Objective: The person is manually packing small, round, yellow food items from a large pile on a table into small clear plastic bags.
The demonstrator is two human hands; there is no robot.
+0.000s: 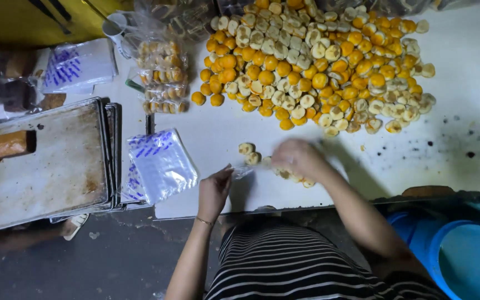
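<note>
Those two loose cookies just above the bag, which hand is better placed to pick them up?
Probably the right hand: it hovers beside the two cookies, while the left hand holds the clear bag.

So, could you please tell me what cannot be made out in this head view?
- Right hand: motion-blurred, so its grip is unclear.
- Small pastries beneath it: mostly hidden by that hand.
- Clear bag at the left hand: nearly invisible, contents unclear.
- Blue tub: cut off by the right and bottom edges.
- Metal tray: cut off at the left edge.
</note>
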